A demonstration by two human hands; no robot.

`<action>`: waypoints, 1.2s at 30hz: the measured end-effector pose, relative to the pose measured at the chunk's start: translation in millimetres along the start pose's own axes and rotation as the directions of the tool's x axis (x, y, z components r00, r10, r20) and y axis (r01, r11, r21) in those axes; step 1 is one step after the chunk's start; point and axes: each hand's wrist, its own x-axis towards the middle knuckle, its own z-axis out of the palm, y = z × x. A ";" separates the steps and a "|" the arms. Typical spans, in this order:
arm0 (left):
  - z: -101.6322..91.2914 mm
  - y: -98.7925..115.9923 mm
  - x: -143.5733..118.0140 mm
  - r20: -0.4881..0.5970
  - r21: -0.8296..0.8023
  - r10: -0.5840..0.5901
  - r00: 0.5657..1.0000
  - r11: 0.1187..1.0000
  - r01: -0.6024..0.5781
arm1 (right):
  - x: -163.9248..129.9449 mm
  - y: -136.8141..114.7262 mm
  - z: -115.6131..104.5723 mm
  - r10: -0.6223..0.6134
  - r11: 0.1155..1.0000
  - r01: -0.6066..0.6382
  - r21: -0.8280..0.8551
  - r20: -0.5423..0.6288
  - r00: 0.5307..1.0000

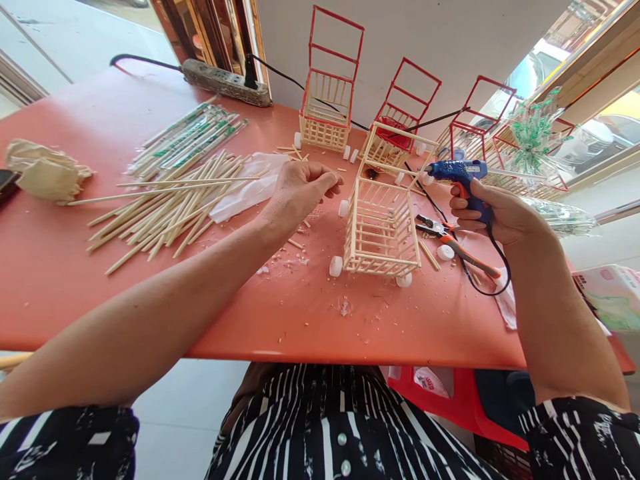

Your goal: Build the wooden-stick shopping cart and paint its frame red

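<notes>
My right hand grips a blue hot glue gun, its nozzle pointing left at the upper frame of a small cart built from plain wooden sticks. The cart stands on white round wheels in front of me, with its handle frame rising at the back. My left hand hovers left of the cart, apart from it. Thumb and fingers are pinched together there; whatever they hold, if anything, is too small to make out. A pair of pliers with orange and black handles lies beneath the glue gun.
Loose sticks lie piled at left, near bagged sticks and a cloth glove. Carts with red-edged frames stand along the wall. A power strip sits at the back. Scraps and a white wheel dot the orange table.
</notes>
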 end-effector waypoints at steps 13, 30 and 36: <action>-0.9 0.2 -0.6 0.000 0.013 -0.008 1.000 1.000 0.008 | 2.3 -1.4 1.0 0.004 0.999 -0.003 -0.047 0.013 1.000; -0.4 4.9 -2.9 -0.017 0.015 -0.028 0.999 0.999 0.028 | 1.6 -0.4 -0.7 -0.026 0.994 0.028 -0.103 0.024 0.999; -0.9 3.4 -2.4 -0.018 0.026 -0.028 0.999 0.999 0.029 | 0.4 -0.1 -1.0 -0.023 0.991 0.025 -0.131 0.019 1.000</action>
